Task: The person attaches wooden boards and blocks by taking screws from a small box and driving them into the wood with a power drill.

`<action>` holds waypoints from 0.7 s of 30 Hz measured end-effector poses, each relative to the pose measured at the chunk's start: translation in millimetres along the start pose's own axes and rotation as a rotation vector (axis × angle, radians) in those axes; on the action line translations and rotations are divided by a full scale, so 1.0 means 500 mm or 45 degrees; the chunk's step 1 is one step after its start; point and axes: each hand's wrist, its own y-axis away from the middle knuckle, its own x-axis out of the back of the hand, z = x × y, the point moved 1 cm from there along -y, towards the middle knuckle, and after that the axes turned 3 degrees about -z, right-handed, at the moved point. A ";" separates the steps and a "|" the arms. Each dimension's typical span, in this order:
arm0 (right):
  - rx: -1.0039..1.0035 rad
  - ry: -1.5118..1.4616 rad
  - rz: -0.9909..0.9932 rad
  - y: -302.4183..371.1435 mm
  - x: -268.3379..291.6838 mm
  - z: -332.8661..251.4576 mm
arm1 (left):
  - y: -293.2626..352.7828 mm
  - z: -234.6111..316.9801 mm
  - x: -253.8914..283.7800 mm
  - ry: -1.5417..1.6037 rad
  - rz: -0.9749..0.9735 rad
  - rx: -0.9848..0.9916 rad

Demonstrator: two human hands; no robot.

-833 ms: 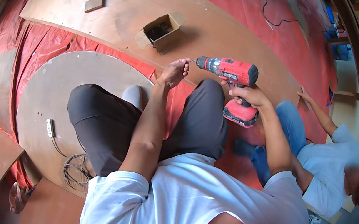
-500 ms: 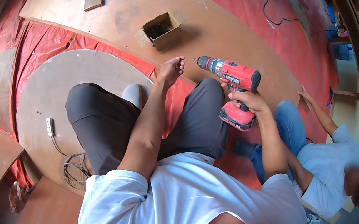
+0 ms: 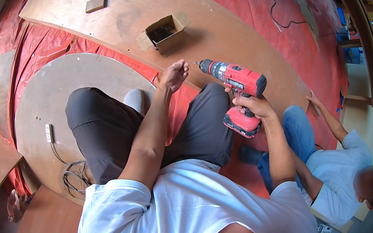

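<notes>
My right hand (image 3: pixel 255 106) is wrapped round the grip of a red and black cordless drill (image 3: pixel 244 79). The drill's bit points left, toward my left hand (image 3: pixel 174 76), with a small gap between them. My left hand is raised over the edge of the long brown board, its fingers curled in; whether something small sits in them is too fine to see. Beyond both hands, an open cardboard box (image 3: pixel 173 46) holds dark small pieces I cannot make out.
The box and a small wooden block (image 3: pixel 96 4) rest on a long brown board (image 3: pixel 233 38) over red sheeting (image 3: pixel 263 15). A power strip (image 3: pixel 49 133) and coiled cable (image 3: pixel 74 176) lie at left on a rounded panel (image 3: pixel 35 107). A co-worker (image 3: pixel 336 167) sits close at right, one hand at the board's edge.
The drill has shifted slightly left and up along with a small shift of the whole view. My left hand stays curled. The co-worker's head now shows more fully.
</notes>
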 end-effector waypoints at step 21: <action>0.055 0.029 -0.041 -0.006 0.000 0.010 | 0.025 -0.048 0.067 -0.042 0.178 0.071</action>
